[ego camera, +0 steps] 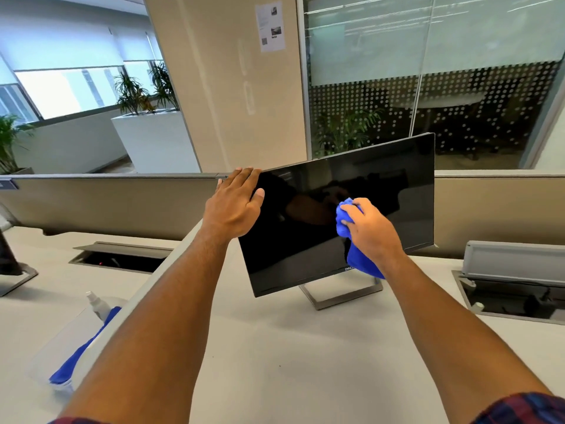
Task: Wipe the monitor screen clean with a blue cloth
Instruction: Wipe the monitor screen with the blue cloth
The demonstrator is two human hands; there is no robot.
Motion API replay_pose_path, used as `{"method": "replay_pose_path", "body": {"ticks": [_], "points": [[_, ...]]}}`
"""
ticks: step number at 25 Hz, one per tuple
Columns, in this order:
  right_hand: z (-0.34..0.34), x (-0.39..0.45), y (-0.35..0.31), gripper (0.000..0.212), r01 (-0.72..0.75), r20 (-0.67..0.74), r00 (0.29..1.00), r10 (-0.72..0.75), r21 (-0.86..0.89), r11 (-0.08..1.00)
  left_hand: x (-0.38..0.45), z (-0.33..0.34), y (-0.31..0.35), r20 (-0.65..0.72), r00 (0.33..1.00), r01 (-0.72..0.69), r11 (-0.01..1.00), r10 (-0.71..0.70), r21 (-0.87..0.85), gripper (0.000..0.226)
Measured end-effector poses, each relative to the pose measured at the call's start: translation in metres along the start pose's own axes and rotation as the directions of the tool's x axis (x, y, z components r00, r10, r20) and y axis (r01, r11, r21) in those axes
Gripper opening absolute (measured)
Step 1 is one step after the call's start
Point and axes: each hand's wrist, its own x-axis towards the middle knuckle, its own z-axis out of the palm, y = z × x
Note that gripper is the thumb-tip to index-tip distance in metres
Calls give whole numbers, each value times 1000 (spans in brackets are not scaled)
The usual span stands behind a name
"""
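Right hand [371, 229] clenches blue cloth [356, 255] on the Dell monitor [305, 240]; left hand [235, 203] grips its corner.

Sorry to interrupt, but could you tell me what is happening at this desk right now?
A person is cleaning a dark monitor on a desk. The left hand grips the screen's top left corner, while the right hand presses a bunched blue cloth against the middle of the screen. A spray bottle lies at left.

Desk surface under your hands

Your pale desk [275, 362] carries the monitor stand [342, 293] below your right fingers [351, 214]; spray bottle [97, 304] lies down-left of your left fingers [241, 175].
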Motion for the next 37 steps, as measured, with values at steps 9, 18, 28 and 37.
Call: {"method": "replay_pose_path", "body": {"ticks": [9, 18, 28, 37], "points": [[-11, 16, 59, 27, -11, -60, 998, 8, -57, 998, 2, -6, 26, -24, 998, 60, 990, -58, 127, 56], [-10, 21, 110, 31, -159, -232, 955, 187, 134, 978, 0, -1, 41, 7, 994, 105, 962, -111, 253, 66], [-11, 12, 124, 33, -527, -171, 749, 640, 432, 732, 3, -6, 34, 92, 990, 77, 951, -109, 300, 72], [11, -2, 39, 32, -499, -174, 784, 596, 394, 772, -2, -12, 38, 113, 988, 72, 961, -105, 268, 71]]}}
